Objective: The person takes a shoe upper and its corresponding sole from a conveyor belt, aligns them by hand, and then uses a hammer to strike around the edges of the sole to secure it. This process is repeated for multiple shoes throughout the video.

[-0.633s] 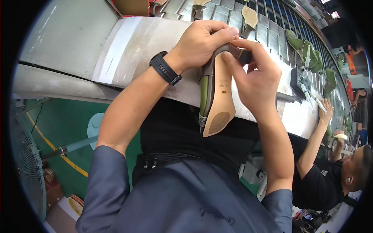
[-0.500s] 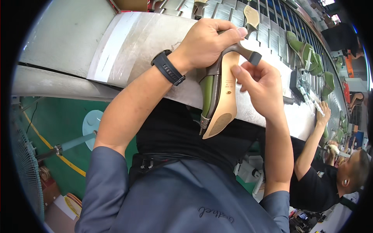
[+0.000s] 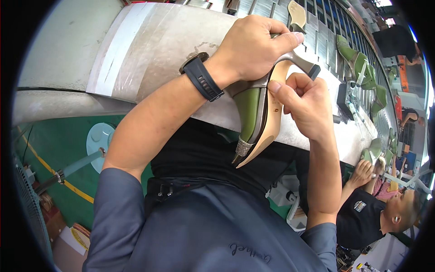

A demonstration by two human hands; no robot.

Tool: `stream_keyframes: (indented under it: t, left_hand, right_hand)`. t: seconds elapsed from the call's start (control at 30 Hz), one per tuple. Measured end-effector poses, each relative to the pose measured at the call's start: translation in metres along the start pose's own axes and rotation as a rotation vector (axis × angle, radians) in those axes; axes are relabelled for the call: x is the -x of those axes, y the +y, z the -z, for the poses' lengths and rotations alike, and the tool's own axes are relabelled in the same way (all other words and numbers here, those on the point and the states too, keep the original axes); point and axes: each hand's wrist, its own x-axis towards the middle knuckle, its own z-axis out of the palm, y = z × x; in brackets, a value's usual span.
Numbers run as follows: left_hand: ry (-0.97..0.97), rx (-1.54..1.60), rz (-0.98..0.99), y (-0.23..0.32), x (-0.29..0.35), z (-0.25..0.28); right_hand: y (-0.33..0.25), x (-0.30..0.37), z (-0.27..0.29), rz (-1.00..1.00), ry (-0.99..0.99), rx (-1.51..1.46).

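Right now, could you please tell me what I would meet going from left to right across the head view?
Fan's wire guard, light-blue round disc, black wristwatch, held green high-heeled shoe, small black box, co-worker's white earbud.

The green shoe (image 3: 250,111) is looking smooth, like leather. Its bumpy toe band (image 3: 243,147) is sparkling. The black watch strap (image 3: 203,80) is looking dull and rubbery. Metal slats (image 3: 278,10) are shining.
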Motion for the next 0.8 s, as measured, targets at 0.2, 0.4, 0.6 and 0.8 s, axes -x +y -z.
stream_keyframes:
  t: [0.2, 0.4, 0.6, 0.8]
  left_hand:
    - [0.02, 0.079, -0.038, -0.011, 0.002, 0.002]
    - [0.073, 0.081, -0.038, -0.007, 0.003, -0.002]
    - [0.034, 0.034, 0.014, -0.008, 0.0, -0.002]
    - [0.072, 0.017, -0.036, -0.013, -0.004, -0.004]
  right_hand:
    - [0.02, -0.017, -0.017, 0.179, -0.073, -0.525]
    - [0.009, -0.018, -0.016, 0.092, -0.081, -0.396]
    - [0.021, -0.021, -0.02, 0.052, -0.02, -0.463]
    - [0.005, -0.013, -0.032, 0.009, 0.115, -0.36]
